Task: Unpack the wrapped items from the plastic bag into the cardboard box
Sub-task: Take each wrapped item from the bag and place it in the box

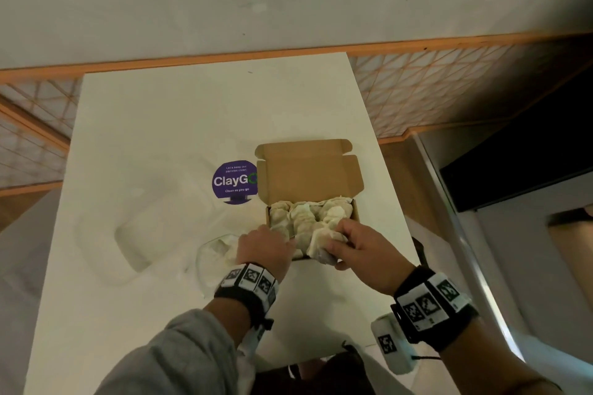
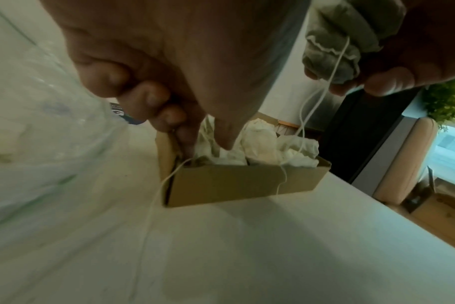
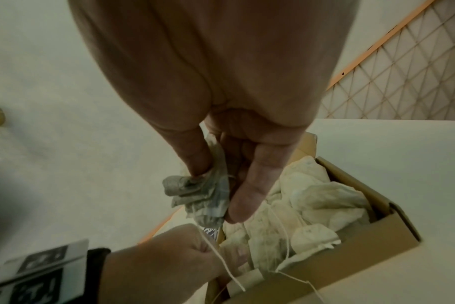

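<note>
Pinching a wrapped item [image 1: 322,245] with your right hand [image 1: 362,247], your left hand [image 1: 264,248] curls over the cardboard box [image 1: 309,184] edge, gripping it.

Both forearms are stretched forward, each wrist wrapped in a dark band with black-and-white markers. The left hand [image 1: 265,246] is held knuckles up, its fingers [image 2: 166,115] curled downward (what they grip cannot be told). The right hand [image 1: 359,245] is closed, with thumb [image 3: 195,158] and fingers pinched together.
</note>
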A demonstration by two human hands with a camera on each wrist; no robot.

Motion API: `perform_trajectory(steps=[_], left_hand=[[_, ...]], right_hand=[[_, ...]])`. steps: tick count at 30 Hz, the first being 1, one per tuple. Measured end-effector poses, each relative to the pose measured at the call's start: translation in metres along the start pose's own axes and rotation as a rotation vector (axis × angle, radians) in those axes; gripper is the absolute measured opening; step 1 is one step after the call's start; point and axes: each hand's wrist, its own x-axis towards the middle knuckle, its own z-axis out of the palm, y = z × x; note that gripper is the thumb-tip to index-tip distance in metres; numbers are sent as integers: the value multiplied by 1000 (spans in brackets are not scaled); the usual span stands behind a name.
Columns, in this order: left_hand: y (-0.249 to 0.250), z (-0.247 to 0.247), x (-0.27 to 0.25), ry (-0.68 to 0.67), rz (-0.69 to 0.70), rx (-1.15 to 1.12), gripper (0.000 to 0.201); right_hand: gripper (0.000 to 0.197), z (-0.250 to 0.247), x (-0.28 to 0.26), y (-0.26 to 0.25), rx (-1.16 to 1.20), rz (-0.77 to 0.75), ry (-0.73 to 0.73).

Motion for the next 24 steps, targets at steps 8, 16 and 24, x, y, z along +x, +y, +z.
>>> perform_trajectory(steps=[8,16,24], left_hand=[[7,8,12,-84,-122,-25,45],[-17,6,20,-39,-112,-558,17],[-22,-6,30,-67,-10,-451,20]], right_hand=[[21,-1,4,6,-14,13,30],[16,5,20,4,-32,-5,9],[17,43,73,9,-315,4,-116]])
